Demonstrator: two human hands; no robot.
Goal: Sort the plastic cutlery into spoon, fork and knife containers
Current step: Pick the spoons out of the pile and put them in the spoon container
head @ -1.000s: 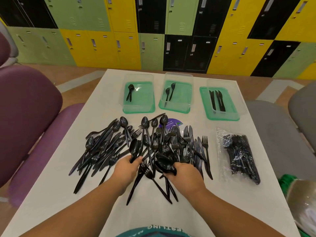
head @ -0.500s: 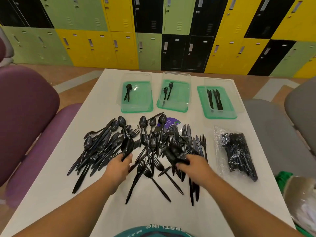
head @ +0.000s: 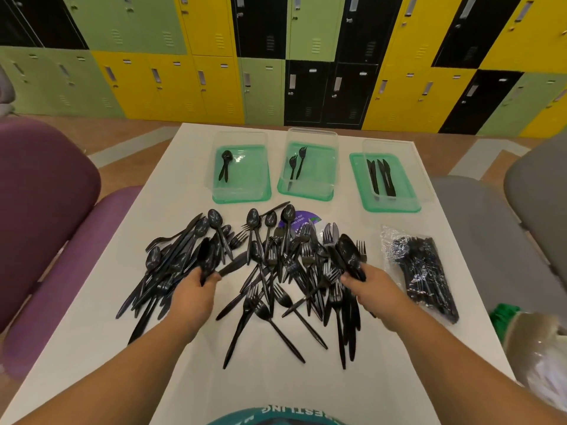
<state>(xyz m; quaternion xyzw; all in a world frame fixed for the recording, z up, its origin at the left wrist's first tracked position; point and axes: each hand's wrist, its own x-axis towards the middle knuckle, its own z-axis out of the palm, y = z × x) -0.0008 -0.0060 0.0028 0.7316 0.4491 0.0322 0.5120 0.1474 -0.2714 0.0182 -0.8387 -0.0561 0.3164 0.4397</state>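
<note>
- Bench (head: 171, 348), frame centre: black cutlery pile (head: 276, 271) mostly unsorted.
- Spoon container (head: 242, 194) upper left: carry both bunches there, bowls aligned, drop flat.
- Left hand (head: 196, 289) fingers closed round spoons (head: 206, 256).
- Right hand (head: 371, 286) fingers clamped on spoon bunch (head: 348, 251).

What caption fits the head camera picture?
Both hands, left and right, lift spoons from the cutlery pile before three containers.

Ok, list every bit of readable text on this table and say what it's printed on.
"our ... clean", partly legible, the rest hidden: purple round sticker under the cutlery pile.
"...ESTING", upside down and cut off: teal shirt at the bottom edge.
Locker plates: too small to read.
</note>
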